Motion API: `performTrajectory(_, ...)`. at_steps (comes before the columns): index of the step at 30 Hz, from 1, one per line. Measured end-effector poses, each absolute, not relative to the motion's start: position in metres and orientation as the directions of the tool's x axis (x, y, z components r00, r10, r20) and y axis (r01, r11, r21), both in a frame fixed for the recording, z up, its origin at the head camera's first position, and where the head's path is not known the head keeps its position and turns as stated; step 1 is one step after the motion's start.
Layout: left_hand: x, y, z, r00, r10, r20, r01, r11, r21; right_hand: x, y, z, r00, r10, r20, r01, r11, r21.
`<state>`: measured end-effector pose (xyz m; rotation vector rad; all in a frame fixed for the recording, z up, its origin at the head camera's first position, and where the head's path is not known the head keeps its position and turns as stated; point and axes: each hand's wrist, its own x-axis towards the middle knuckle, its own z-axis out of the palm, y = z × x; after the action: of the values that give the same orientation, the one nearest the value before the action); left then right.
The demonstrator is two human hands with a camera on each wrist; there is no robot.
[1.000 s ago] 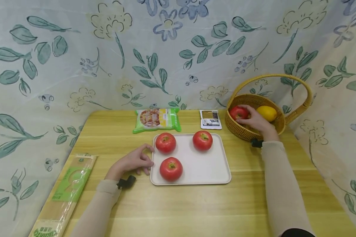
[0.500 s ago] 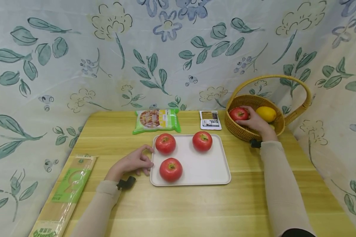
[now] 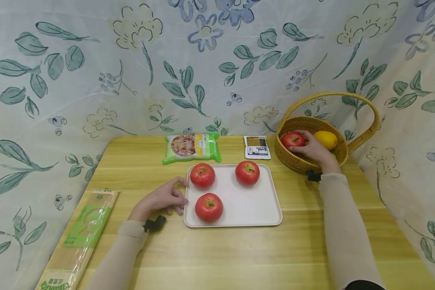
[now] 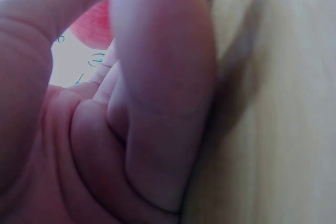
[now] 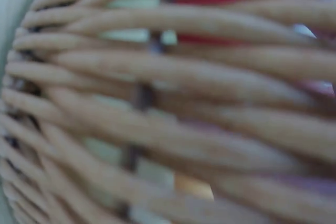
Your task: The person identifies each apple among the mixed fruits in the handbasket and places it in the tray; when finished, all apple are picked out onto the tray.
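In the head view my right hand (image 3: 314,150) reaches into the wicker basket (image 3: 295,160) at the back right. Its fingers and thumb grip a red apple (image 3: 293,139) against the basket's left side. A yellow lemon (image 3: 326,140) lies beyond that hand. The right wrist view is filled by blurred weave (image 5: 173,72), with red showing through its gaps. My left hand (image 3: 163,198) rests at the left rim of the white tray (image 3: 248,205), fingers loosely bent, thumb and index tips right at the edge. Three red apples (image 3: 209,207) sit on the tray.
Behind the tray lie a green food packet (image 3: 192,147) and a small white-and-black pouch (image 3: 257,147). A long, clear-and-green noodle package (image 3: 81,235) lies along the table's left side. The basket's tall handle (image 3: 333,93) arches above it. Flowered cloth (image 3: 188,96) hangs behind the table.
The apple in the basket has shifted very slightly to the right, and my right fingers have changed position a little on it. My left hand and the tray stay where they were.
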<state>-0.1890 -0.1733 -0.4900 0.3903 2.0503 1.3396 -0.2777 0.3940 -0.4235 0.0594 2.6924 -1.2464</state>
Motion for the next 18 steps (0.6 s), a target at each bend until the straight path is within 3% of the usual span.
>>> performTrajectory(9, -0.189, -0.174, -0.49, -0.745, 0.561, -0.36, -0.106, 0.433, 0.895, -0.262, 0.397, -0.408, -0.988, -0.01, -0.156, 0.11, 0.661, -0.742)
performTrajectory(18, -0.188, -0.174, -0.49, -0.747, 0.555, -0.366, -0.121, 0.429, 0.895, -0.222, 0.375, -0.38, -0.998, -0.004, -0.063, 0.046, 0.646, -0.762)
